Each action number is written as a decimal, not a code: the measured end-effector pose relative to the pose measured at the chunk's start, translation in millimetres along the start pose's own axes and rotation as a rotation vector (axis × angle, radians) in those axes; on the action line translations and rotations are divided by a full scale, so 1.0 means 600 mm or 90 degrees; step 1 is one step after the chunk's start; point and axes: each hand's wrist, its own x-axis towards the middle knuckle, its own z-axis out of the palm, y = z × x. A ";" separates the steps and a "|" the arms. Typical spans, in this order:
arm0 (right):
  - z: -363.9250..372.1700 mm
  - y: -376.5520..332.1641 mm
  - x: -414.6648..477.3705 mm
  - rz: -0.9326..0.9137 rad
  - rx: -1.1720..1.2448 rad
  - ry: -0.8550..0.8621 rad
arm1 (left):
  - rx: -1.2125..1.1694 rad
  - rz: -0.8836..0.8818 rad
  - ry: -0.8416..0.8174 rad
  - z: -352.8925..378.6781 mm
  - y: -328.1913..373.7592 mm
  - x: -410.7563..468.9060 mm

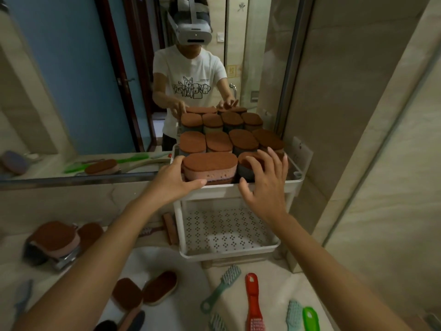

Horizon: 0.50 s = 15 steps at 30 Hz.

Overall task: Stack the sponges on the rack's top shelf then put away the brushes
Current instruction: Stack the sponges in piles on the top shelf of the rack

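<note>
Left hand (176, 180) clasps the end of the pink sponge stack (210, 168) on the white rack's (219, 191) top shelf at centre frame, while the right hand (265, 182) spreads loose, empty fingers over the grey sponge (245, 170) beside it. Stacking looks nearly finished. The loose sponges (160, 286) at lower left probably go up next, then the brushes (253, 304) at bottom right.

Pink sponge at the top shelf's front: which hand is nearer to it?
Left. The left hand holds the pink sponge by its left end; the right hand hovers spread over the grey sponge beside it.
</note>
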 end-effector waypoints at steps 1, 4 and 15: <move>0.000 -0.009 -0.001 -0.009 0.021 0.017 | 0.001 -0.009 0.027 -0.001 0.002 -0.006; 0.000 -0.050 -0.009 -0.083 0.109 0.044 | -0.016 -0.006 0.138 -0.010 0.010 -0.032; 0.077 -0.294 -0.138 -0.176 0.340 -0.337 | -0.104 -0.229 0.242 -0.037 -0.182 -0.223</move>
